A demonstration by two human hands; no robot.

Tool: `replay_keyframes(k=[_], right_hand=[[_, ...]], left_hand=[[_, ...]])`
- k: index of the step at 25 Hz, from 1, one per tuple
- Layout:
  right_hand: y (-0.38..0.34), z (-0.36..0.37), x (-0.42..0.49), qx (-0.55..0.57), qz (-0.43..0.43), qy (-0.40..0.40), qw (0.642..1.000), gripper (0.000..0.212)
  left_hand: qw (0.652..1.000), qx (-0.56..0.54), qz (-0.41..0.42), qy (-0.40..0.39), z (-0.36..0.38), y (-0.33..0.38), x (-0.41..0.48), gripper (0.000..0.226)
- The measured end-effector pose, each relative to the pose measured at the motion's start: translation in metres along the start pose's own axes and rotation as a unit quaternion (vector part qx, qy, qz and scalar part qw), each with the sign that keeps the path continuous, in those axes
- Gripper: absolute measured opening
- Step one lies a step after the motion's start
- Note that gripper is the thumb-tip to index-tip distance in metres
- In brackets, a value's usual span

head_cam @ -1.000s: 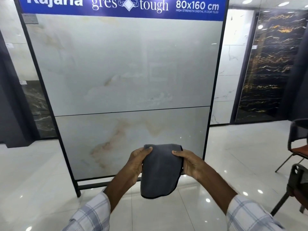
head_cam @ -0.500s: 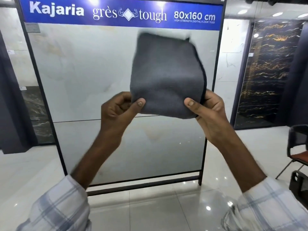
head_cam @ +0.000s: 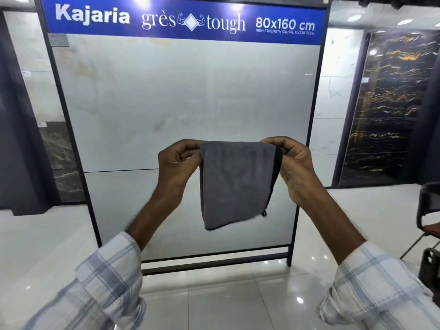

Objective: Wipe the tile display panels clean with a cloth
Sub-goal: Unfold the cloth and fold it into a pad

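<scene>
Before the pale tile display panel [head_cam: 166, 91] in the showroom, the grey cloth [head_cam: 235, 184], flipped upward half a second ago, is now let hang folded, pinched at its top corners by the left hand [head_cam: 177, 163] and right hand [head_cam: 294, 165], so wiping is judged not yet begun.

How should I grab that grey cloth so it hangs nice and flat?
Probably by its two top corners, one from each side, as the left hand and right hand pinch the cloth now. It is soft and folded, so it hangs flat below a taut top edge.
</scene>
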State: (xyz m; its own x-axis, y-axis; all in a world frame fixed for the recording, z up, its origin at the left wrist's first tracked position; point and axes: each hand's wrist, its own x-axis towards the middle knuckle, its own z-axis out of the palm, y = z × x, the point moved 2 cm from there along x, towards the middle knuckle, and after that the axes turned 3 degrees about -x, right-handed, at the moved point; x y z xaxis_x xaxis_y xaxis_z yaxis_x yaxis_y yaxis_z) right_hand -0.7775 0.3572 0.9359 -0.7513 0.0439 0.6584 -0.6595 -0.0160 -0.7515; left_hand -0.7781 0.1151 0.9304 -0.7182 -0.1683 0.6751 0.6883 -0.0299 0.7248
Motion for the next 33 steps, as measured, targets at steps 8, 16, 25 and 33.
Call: replay_keyframes(k=[8, 16, 25, 33], right_hand=[[0.02, 0.004, -0.005, 0.045, 0.058, 0.01, 0.997, 0.037], [0.079, -0.009, -0.017, 0.379, 0.251, -0.035, 0.89, 0.047], [0.123, 0.034, -0.049, 0.114, 0.322, -0.117, 0.932, 0.053], [0.136, 0.041, -0.057, 0.208, 0.42, 0.036, 0.883, 0.039]], left_hand=[[0.988, 0.006, -0.1, -0.12, 0.007, -0.022, -0.01, 0.024], [0.976, -0.144, -0.16, -0.028, 0.027, -0.053, -0.021, 0.028], [0.975, -0.132, -0.179, -0.017, 0.015, -0.069, -0.009, 0.028], [0.845, -0.182, -0.496, -0.085, -0.022, -0.119, -0.037, 0.066]])
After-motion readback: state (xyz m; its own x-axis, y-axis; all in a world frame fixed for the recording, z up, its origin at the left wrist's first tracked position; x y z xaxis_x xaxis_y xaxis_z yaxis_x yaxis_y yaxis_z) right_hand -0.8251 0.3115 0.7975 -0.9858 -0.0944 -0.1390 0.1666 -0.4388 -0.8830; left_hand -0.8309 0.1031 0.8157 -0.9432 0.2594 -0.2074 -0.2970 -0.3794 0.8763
